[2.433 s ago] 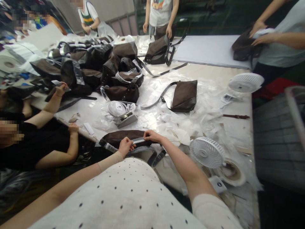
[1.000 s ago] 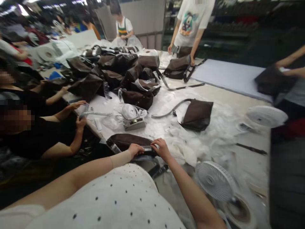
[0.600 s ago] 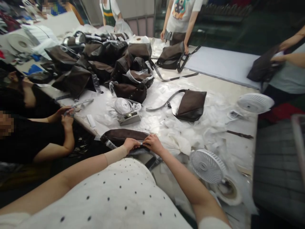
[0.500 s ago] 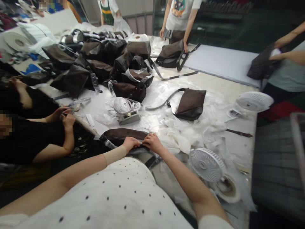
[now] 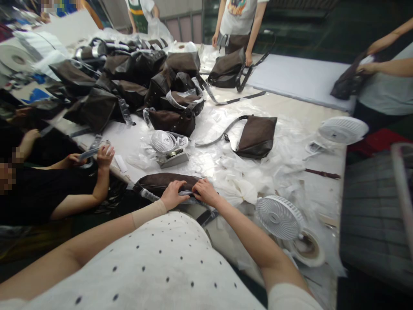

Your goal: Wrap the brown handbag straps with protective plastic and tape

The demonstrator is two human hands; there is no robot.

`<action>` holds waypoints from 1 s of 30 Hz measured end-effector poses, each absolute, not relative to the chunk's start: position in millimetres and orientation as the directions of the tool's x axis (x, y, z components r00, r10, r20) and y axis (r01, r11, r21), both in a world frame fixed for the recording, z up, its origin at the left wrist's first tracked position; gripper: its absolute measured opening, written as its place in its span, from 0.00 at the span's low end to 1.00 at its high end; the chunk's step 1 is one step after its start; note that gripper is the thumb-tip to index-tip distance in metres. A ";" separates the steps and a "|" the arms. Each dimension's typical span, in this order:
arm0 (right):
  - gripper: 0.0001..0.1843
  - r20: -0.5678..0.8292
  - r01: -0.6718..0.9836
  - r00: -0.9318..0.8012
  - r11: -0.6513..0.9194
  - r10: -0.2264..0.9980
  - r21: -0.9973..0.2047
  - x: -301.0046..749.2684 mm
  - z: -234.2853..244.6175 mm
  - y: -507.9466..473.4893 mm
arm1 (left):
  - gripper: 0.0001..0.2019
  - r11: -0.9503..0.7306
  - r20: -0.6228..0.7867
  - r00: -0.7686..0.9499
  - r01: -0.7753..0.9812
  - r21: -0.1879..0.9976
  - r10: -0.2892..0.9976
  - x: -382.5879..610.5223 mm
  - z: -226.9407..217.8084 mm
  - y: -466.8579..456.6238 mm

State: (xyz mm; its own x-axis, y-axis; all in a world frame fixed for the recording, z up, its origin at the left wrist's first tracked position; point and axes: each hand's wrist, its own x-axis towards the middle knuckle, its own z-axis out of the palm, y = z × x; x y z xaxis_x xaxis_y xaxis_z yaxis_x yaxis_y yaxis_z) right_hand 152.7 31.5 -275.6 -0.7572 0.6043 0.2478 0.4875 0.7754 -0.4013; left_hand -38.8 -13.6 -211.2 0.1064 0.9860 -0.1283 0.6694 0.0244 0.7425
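A dark brown bag point(image 5: 161, 181) lies at the near edge of the table right in front of me. My left hand point(image 5: 172, 194) rests on its front edge with fingers curled over a plastic-wrapped strap point(image 5: 151, 196). My right hand point(image 5: 205, 191) is beside it, fingers pinched on the same strap where it crosses the bag. The two hands almost touch.
Small white fans point(image 5: 280, 216), point(image 5: 163, 142), point(image 5: 342, 129) stand on the table among crumpled white paper point(image 5: 240, 189). Another brown bag point(image 5: 256, 135) lies mid-table, a pile of bags point(image 5: 135, 86) at far left, a tape roll point(image 5: 308, 247) near right. Other people work on both sides.
My hands have drawn closer together on the strap over the bag. The person at my left has raised a hand with a wrapped strap.
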 end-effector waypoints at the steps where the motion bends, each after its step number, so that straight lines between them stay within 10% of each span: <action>1: 0.03 0.249 0.485 -0.762 0.781 0.598 -0.394 152.7 -276.5 31.7 | 0.25 -0.112 -0.027 0.181 0.714 0.691 0.983 -37.2 -205.7 -13.7; 6: 0.05 0.256 0.480 -0.778 0.806 0.573 -0.346 154.7 -278.9 33.9 | 0.08 -0.359 -0.056 0.495 0.699 0.618 0.867 -24.7 -195.4 -7.3; 19: 0.02 0.282 0.473 -0.751 0.784 0.597 -0.402 158.1 -279.5 27.8 | 0.03 0.343 -0.437 0.041 0.555 0.758 0.898 -66.2 -220.0 -7.4; 26: 0.02 0.242 0.480 -0.776 0.794 0.582 -0.373 157.8 -285.8 31.8 | 0.07 -0.307 0.046 0.332 0.798 0.519 0.942 -41.4 -199.2 5.5; 30: 0.05 0.229 0.518 -0.771 0.794 0.594 -0.317 156.9 -286.5 32.4 | 0.11 -0.176 -0.257 0.373 0.807 0.564 0.891 -10.1 -208.4 18.5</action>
